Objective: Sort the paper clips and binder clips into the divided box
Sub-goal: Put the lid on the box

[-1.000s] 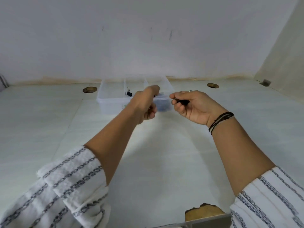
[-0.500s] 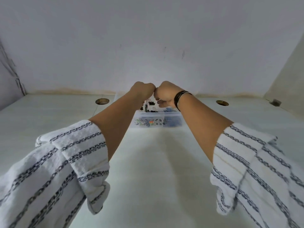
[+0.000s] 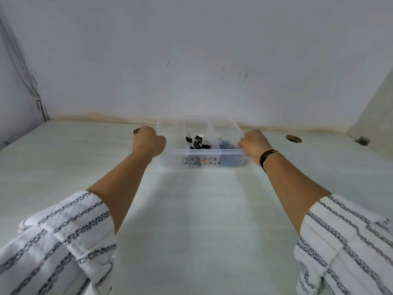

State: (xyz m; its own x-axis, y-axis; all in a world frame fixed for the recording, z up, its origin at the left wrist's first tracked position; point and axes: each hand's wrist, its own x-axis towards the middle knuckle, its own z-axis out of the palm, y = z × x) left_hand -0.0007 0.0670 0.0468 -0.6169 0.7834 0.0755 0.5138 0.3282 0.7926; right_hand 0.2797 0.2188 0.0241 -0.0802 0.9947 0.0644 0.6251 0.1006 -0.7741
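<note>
In the head view, the divided box sits on the pale bench close to the back wall, and you have a hand at each end of it: your left hand is curled against the box's left wall near its rim, and your right hand is curled against the right wall, a dark band on that wrist. Both hands look closed round the box's edges, though the clear plastic and the angle hide the fingertips, so how firmly they clasp is hard to tell. Inside the box, the black binder clips lie in the middle compartment, the blue paper clips lie in the compartment to the right of them, and the compartment to the left of them looks bare. No loose clips show on the bench around the box, so the sorting seems done or nearly so, and the step in hand appears to be shifting or squaring the box. To do that well, keep the pull of both hands even so the box slides flat and does not twist; hold it low on the walls, since thin clear plastic will flex if you squeeze near the rim; and keep it level, because a tilt toward either end could send paper clips over the divider into the binder clips and undo the sort
</note>
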